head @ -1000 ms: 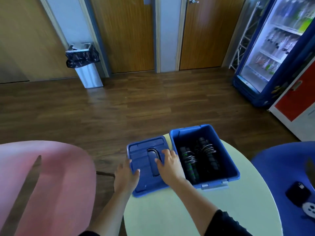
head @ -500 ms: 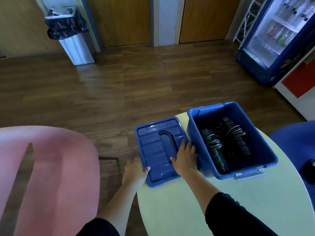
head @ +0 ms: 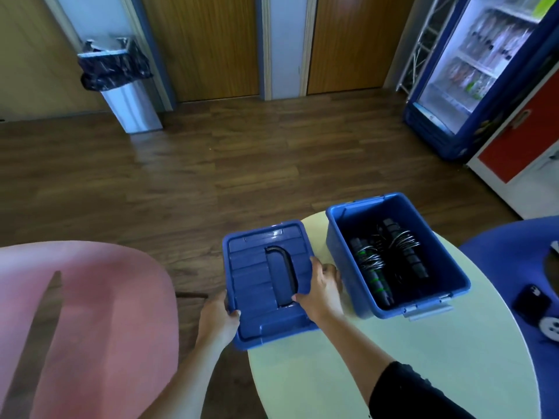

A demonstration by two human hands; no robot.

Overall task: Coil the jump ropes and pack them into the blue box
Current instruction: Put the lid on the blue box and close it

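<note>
A: Room first, pls.

B: Dark wood floor, two wooden doors at the back, a steel bin w/ a black liner on the left. A drinks fridge stands on the right, w/ a red-fronted cabinet just beside it. Closest to the camera there's a round pale table, w/ a pink chair to its left and a blue chair to its right. A black phone lies on the blue chair.

A: Where's the blue box?

B: On the table, far right part, open top. Grey latch on its near wall.

A: And the jump ropes?

B: Inside the box, on the bottom. Two coiled bundles side by side, approx. parallel, w/ black grips and thin silvery cable wound round the middle. The left bundle has green marks.

A: Lid?

B: Off the box, just to its left, top side up, black handle folded flat in its recess. Its left part overhangs the table edge, above the floor. Can't tell if it's resting on the table or lifted.

A: Hands?

B: Both are on the lid. The left hand grips the near-left edge, thumb on top, other fingers underneath and hidden. The right hand grips the right edge, in the gap between lid and box. Its thumb lies on top by the handle's near end and its fingers curl over the rim.
</note>
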